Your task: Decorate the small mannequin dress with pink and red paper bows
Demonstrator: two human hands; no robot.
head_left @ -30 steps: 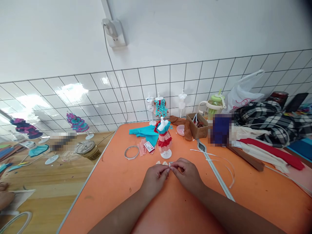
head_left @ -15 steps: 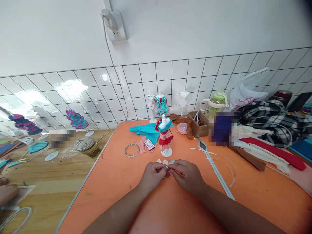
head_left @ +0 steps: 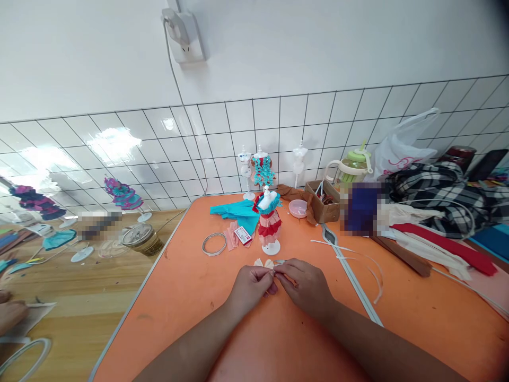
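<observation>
My left hand and my right hand meet over the orange table, thumbs and forefingers pinched together. Whatever sits between the fingertips is tiny and mostly covered, so I cannot make it out. Just beyond the fingers lie small cream cloth pieces, with a grey metal tip beside them, partly behind my right hand. Farther back stands a small white mannequin wearing a blue, red and pink ruffled dress.
A tape ring, a red-and-white packet and blue cloth lie left of the mannequin. Behind it are more mannequins and a cardboard box. White strips curve at right. Another person's hand is far left.
My fingertips have shifted slightly, and the pale bit between them shows less. My left hand's lower fingers show a little more. Objects on the table stay put.
</observation>
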